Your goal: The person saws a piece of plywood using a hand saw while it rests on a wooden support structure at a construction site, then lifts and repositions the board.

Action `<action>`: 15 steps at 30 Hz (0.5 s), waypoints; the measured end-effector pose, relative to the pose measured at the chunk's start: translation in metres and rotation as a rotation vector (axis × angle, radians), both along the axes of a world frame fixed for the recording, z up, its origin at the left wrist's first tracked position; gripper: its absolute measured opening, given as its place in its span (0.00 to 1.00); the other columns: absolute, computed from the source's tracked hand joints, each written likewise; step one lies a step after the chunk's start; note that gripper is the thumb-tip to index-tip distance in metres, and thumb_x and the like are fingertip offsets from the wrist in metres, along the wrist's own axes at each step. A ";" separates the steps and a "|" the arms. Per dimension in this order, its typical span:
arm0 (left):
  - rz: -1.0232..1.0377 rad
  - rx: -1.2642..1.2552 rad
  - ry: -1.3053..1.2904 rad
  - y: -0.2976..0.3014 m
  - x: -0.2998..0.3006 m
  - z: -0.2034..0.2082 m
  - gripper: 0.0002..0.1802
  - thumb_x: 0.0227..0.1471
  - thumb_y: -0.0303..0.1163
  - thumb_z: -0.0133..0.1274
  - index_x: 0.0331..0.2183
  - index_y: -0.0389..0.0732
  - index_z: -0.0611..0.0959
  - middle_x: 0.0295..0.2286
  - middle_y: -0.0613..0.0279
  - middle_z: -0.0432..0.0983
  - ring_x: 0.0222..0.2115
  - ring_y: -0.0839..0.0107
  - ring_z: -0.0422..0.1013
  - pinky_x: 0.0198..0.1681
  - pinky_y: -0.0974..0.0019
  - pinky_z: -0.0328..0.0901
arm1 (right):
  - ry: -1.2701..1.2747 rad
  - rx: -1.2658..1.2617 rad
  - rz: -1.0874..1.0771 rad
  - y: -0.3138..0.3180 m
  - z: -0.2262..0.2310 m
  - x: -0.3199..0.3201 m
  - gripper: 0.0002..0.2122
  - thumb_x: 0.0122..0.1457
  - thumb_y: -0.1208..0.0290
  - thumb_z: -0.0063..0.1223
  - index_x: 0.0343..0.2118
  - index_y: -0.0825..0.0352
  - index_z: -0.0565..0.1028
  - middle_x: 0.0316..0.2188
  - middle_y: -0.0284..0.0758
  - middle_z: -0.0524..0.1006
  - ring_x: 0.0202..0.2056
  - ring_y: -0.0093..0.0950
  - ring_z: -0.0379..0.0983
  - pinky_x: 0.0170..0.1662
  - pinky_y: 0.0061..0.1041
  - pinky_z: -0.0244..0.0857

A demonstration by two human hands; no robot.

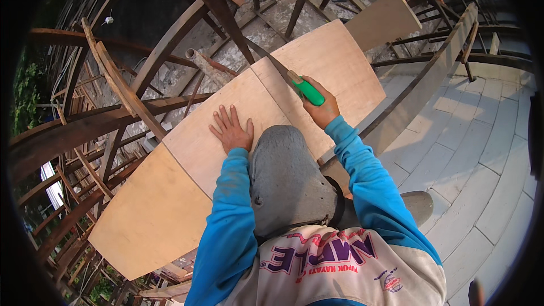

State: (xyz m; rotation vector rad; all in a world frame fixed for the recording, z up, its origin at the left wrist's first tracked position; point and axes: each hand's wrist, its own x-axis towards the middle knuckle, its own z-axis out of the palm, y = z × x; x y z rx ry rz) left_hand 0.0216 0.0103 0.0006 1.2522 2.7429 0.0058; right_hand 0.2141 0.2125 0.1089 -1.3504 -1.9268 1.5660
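Two hands: the left hand (232, 131) and the right hand (323, 107) are working on opposite sides of a dark seam (272, 97) in a pale plywood panel (212, 130).
Right grip: the fingers are curling firmly around the green handle (311, 92) of a handsaw (285, 72).
Left palm: it is lying flat on the panel with fingers spreading, grasping nothing.
Saw blade: it is pointing away from the right fist, forward and to the left, its far part reaching over the panel's far edge; whether the teeth are touching wood I cannot tell.
Blade against seam: this relation is governing the stroke. Both are slanting from far left to near right, the blade leaning more to the left and lying just right of the seam's far end, with the right hand holding the saw on that same side.
Grey knee: the bent leg (292, 175) is occupying the space between the forearms, covering panel just left of the seam.
Yellowish board: a second sheet (153, 215) is adjoining the panel on the left.
Surroundings: dark curved timbers (73, 130) are standing to the left, and white paving (459, 141) is spreading to the right.
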 end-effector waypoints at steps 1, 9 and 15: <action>-0.002 0.009 0.019 0.002 -0.009 0.005 0.43 0.55 0.57 0.48 0.66 0.48 0.60 0.68 0.53 0.43 0.68 0.46 0.38 0.65 0.30 0.33 | 0.019 0.009 -0.002 0.012 -0.005 -0.012 0.30 0.50 0.76 0.56 0.60 0.56 0.70 0.48 0.42 0.78 0.47 0.33 0.76 0.50 0.27 0.68; 0.048 -0.079 -0.119 -0.006 -0.006 0.022 0.42 0.59 0.58 0.43 0.68 0.49 0.56 0.69 0.55 0.35 0.69 0.49 0.32 0.66 0.32 0.26 | 0.028 -0.114 0.051 -0.044 0.065 0.087 0.31 0.51 0.80 0.53 0.63 0.61 0.67 0.48 0.38 0.78 0.47 0.27 0.75 0.51 0.27 0.67; 0.044 -0.056 -0.038 -0.017 -0.005 0.008 0.42 0.57 0.56 0.47 0.66 0.48 0.59 0.68 0.53 0.41 0.68 0.47 0.37 0.66 0.31 0.32 | -0.052 -0.120 0.020 -0.047 0.058 0.090 0.30 0.52 0.81 0.53 0.61 0.63 0.69 0.51 0.40 0.77 0.49 0.28 0.76 0.52 0.27 0.67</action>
